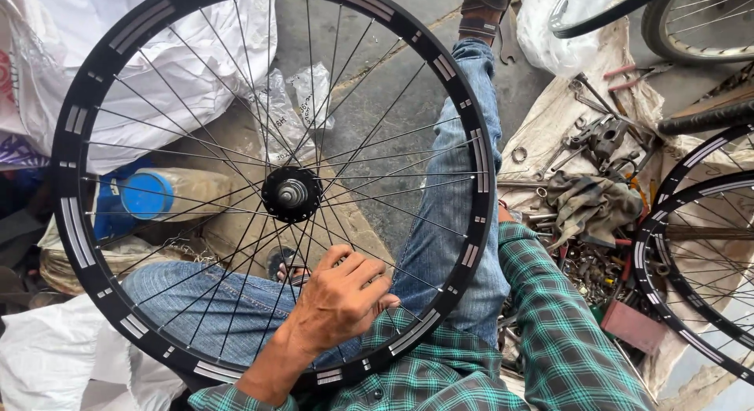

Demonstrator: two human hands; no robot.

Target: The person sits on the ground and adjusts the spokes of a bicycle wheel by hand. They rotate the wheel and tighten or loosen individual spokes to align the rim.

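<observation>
Left hand [342,297] pinches spokes of black bicycle wheel [78,144] on lap.

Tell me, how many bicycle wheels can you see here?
4, possibly more out of frame: the big black spoked wheel under the left hand, two black rims at right, and a tyred wheel top right.

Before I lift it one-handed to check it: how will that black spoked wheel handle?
The wheel is probably stiff and light for its size: thin spokes, hollow middle. Stood on edge, it would likely roll. The left hand already fingers its spokes.
</observation>
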